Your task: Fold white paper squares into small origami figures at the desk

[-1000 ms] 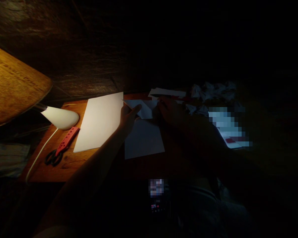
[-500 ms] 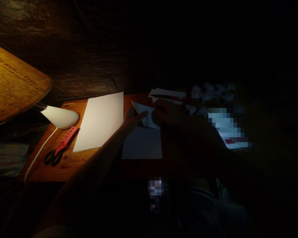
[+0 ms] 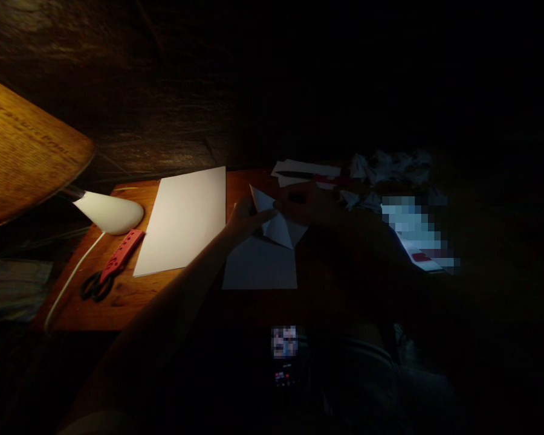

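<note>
A white sheet of paper (image 3: 263,266) lies in the middle of the dim wooden table (image 3: 131,296), its far part folded up into a raised triangle. My left hand (image 3: 243,219) pinches the left side of that fold. My right hand (image 3: 310,205), in deep shadow, grips the fold's right side near its top. Both hands are closed on the paper.
A stack of plain white paper (image 3: 184,220) lies left of the fold. Red-handled scissors (image 3: 111,266) and a white lamp base (image 3: 109,212) with its cord sit at the left edge. Crumpled paper pieces (image 3: 385,169) and more sheets (image 3: 306,170) lie at the back right.
The folded flap has been lifted and turned toward me, now standing up as a larger triangle. Both hands shifted slightly with it; the sheet stays in place.
</note>
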The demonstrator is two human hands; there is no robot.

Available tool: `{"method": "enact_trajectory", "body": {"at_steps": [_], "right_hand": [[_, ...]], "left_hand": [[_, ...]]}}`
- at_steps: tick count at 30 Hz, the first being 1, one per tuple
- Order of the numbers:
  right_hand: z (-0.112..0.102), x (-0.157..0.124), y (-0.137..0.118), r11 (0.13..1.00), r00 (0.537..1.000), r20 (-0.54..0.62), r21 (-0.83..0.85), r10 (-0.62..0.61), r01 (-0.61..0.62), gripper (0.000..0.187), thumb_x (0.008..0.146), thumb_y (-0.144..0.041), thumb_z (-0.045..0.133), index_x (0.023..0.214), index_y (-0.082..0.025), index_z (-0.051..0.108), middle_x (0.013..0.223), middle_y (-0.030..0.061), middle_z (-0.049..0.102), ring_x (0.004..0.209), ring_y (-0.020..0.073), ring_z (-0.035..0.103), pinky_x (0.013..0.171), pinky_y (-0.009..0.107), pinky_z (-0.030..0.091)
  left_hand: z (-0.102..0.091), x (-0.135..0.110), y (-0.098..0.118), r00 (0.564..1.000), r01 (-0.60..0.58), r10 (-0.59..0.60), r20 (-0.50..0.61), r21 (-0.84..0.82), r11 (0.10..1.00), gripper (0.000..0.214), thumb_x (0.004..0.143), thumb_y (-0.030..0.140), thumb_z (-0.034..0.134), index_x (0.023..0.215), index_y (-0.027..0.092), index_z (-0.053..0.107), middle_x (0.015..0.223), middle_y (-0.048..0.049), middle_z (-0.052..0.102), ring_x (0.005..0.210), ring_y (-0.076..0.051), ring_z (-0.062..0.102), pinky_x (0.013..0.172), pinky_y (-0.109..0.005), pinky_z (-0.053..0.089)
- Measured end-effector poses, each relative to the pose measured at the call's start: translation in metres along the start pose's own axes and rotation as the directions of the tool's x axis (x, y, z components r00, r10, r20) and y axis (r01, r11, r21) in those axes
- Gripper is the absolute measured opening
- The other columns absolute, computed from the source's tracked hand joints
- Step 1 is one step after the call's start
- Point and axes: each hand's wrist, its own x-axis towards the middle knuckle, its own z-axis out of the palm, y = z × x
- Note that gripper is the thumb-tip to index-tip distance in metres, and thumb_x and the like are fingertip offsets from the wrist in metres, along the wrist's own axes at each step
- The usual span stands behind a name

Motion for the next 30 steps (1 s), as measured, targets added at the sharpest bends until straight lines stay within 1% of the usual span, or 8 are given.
{"method": "enact_trajectory", "body": {"at_steps": [4,6,8,12,16,20,27,30], "right_hand": [[0.001,0.004,0.006,0.995,0.993,-0.118,0.103,0.03,-0.018,0.043,0.072,-0.061,0.079,0.069,-0.021,0.061,0.068,-0.0004,0.058,0.064,0.0129,0.05,0.058,0.027,0.039],[0.001,0.006,0.01,0.988,0.982,-0.185,0.157,0.046,-0.016,0.041,0.071,-0.06,0.077,0.071,-0.022,0.061,0.068,-0.0009,0.058,0.064,0.013,0.05,0.057,0.027,0.039],[0.001,0.008,0.013,0.981,0.971,-0.231,0.192,0.056,-0.011,0.039,0.07,-0.059,0.077,0.072,-0.023,0.06,0.067,-0.0018,0.056,0.062,0.0127,0.048,0.056,0.027,0.038],[0.0,0.011,0.017,0.966,0.964,-0.258,0.259,0.064,0.005,0.039,0.068,-0.056,0.08,0.069,-0.022,0.06,0.064,-0.0025,0.053,0.059,0.0109,0.045,0.054,0.026,0.035],[-0.002,0.011,0.018,0.951,0.969,-0.242,0.309,0.052,0.026,0.044,0.066,-0.057,0.086,0.068,-0.022,0.059,0.066,-0.0018,0.056,0.062,0.0114,0.05,0.058,0.027,0.042],[-0.006,0.012,0.018,0.966,0.962,-0.273,0.256,0.03,0.042,0.043,0.068,-0.057,0.087,0.069,-0.022,0.062,0.072,0.0001,0.061,0.069,0.0132,0.054,0.062,0.028,0.046],[-0.007,0.014,0.024,0.962,0.963,-0.27,0.255,-0.022,0.094,0.044,0.072,-0.057,0.085,0.066,-0.021,0.062,0.067,-0.0011,0.057,0.064,0.0105,0.047,0.057,0.025,0.038],[-0.008,0.015,0.027,0.96,0.975,-0.211,0.253,-0.067,0.121,0.049,0.075,-0.061,0.084,0.066,-0.02,0.06,0.063,-0.0029,0.051,0.059,0.0088,0.042,0.054,0.023,0.034]], "left_hand": [[0.002,0.001,0.0,0.999,-0.029,0.031,0.024,-0.068,0.997,0.057,0.076,0.072,0.085,0.073,0.021,0.058,0.051,0.0032,0.058,0.039,-0.009,0.052,0.035,-0.021,0.035],[0.003,0.001,0.002,0.997,-0.029,0.032,0.067,-0.056,0.998,0.06,0.08,0.077,0.079,0.072,0.021,0.059,0.048,0.0016,0.058,0.035,-0.009,0.05,0.033,-0.022,0.031],[0.004,0.0,0.007,0.997,-0.031,0.031,0.071,0.0,1.0,0.058,0.081,0.073,0.081,0.072,0.019,0.061,0.05,-0.0011,0.062,0.036,-0.009,0.053,0.034,-0.021,0.03],[0.007,-0.003,0.014,0.998,-0.046,0.045,0.033,0.025,0.999,0.058,0.081,0.072,0.082,0.069,0.02,0.058,0.048,0.0006,0.061,0.037,-0.01,0.055,0.035,-0.02,0.03],[0.007,-0.002,0.014,0.999,-0.044,0.043,0.023,0.045,0.998,0.058,0.082,0.073,0.08,0.07,0.02,0.059,0.048,0.0006,0.061,0.038,-0.011,0.058,0.035,-0.02,0.032],[0.005,0.0,0.012,0.998,-0.056,0.055,0.007,0.073,0.996,0.055,0.083,0.067,0.082,0.068,0.02,0.06,0.049,0.0003,0.061,0.038,-0.009,0.053,0.036,-0.02,0.034],[0.006,-0.001,0.016,0.99,-0.141,0.143,-0.008,0.127,0.982,0.049,0.088,0.059,0.079,0.067,0.02,0.056,0.05,0.003,0.057,0.042,-0.008,0.054,0.041,-0.019,0.04],[0.007,-0.002,0.018,0.985,-0.17,0.171,0.008,0.172,0.97,0.045,0.091,0.053,0.076,0.067,0.02,0.056,0.051,0.0033,0.057,0.042,-0.008,0.054,0.042,-0.019,0.041]]}}
